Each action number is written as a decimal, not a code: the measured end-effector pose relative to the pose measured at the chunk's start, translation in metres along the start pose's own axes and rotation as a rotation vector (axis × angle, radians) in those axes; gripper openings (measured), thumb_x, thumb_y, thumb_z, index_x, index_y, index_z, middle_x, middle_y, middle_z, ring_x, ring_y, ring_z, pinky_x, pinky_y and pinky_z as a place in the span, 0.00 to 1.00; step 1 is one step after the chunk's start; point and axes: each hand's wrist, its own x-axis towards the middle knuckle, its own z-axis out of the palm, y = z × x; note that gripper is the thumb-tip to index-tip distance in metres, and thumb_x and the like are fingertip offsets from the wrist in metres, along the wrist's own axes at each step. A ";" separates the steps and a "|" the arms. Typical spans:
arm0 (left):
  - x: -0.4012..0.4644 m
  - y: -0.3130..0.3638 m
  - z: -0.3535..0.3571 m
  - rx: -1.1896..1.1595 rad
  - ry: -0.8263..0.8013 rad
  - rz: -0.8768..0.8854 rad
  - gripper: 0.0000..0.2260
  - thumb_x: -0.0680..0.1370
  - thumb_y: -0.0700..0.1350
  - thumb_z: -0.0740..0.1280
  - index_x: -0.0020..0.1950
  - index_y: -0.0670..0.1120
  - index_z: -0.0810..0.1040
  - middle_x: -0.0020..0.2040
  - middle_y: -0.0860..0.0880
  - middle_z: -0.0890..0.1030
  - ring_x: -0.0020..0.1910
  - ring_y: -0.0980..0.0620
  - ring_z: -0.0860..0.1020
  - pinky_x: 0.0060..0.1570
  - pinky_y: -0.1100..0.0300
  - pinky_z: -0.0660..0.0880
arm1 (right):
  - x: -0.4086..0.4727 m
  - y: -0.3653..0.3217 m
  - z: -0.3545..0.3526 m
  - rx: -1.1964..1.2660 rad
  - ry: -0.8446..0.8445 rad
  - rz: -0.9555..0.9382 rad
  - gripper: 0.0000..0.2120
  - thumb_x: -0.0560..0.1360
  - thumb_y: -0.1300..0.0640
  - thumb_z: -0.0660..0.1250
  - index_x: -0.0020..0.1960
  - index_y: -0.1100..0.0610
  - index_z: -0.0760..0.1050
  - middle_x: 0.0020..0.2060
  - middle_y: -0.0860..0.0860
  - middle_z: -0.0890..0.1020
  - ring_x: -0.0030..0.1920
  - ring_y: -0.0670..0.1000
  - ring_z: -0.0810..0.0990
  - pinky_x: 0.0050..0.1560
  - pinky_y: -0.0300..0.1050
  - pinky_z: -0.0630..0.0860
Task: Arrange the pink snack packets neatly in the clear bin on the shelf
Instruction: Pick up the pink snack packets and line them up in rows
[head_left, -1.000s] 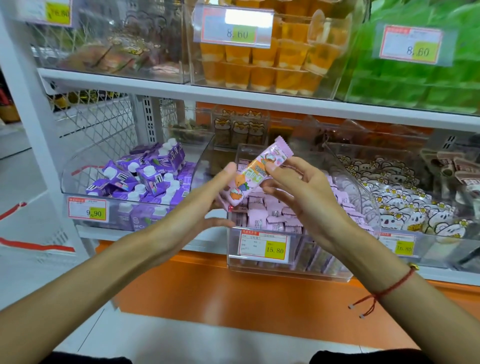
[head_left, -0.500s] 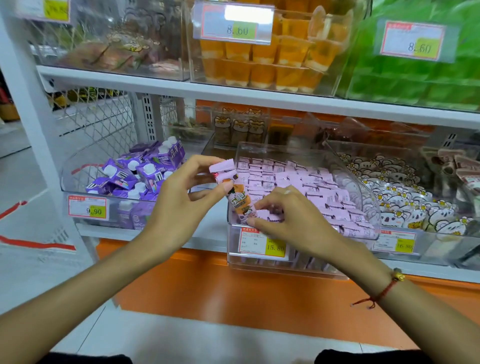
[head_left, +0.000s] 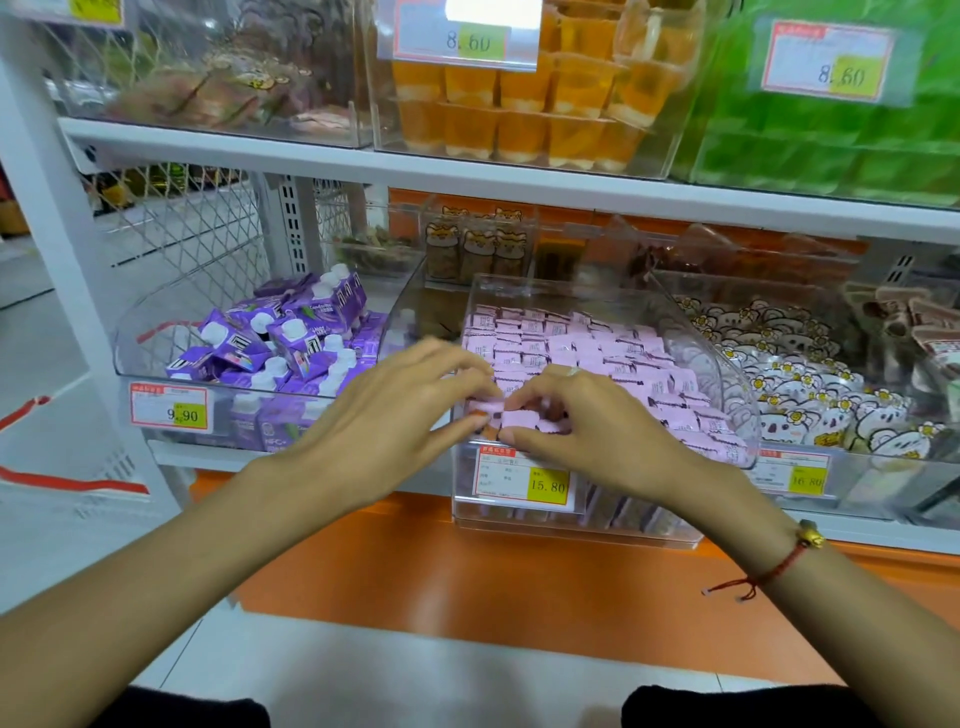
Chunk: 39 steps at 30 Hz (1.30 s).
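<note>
At the front edge of the clear bin (head_left: 613, 291) on the shelf (head_left: 467, 171), the pink packet (head_left: 519, 418), held upright above it half a second ago, now sits among the packed rows of glossy rectangular pink packets (head_left: 587, 353). Left hand (head_left: 395, 415) and right hand (head_left: 597, 431), two in all, pinch it.

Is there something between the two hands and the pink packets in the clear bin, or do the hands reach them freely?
Nothing visible blocks them. The left hand and right hand are already on the pink packets at the clear bin's open front corner.
</note>
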 end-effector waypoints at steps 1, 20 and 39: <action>0.002 -0.001 0.002 0.090 -0.003 0.056 0.09 0.76 0.49 0.69 0.55 0.49 0.80 0.56 0.52 0.78 0.55 0.49 0.75 0.48 0.53 0.75 | -0.001 0.000 0.000 0.004 0.001 -0.006 0.16 0.73 0.44 0.68 0.57 0.51 0.78 0.42 0.45 0.74 0.42 0.46 0.73 0.47 0.52 0.76; 0.010 0.015 0.001 0.108 -0.099 -0.063 0.06 0.77 0.47 0.63 0.50 0.51 0.79 0.47 0.56 0.80 0.50 0.54 0.77 0.38 0.56 0.75 | -0.018 0.029 -0.007 -0.009 0.058 -0.027 0.08 0.75 0.48 0.67 0.53 0.46 0.79 0.43 0.39 0.74 0.46 0.40 0.72 0.43 0.37 0.68; 0.029 0.033 0.015 -0.029 -0.095 -0.218 0.03 0.79 0.49 0.64 0.50 0.51 0.75 0.48 0.56 0.75 0.50 0.54 0.72 0.47 0.52 0.72 | -0.020 0.029 -0.001 0.029 0.054 -0.043 0.08 0.76 0.51 0.65 0.54 0.50 0.77 0.46 0.45 0.74 0.45 0.43 0.69 0.41 0.37 0.60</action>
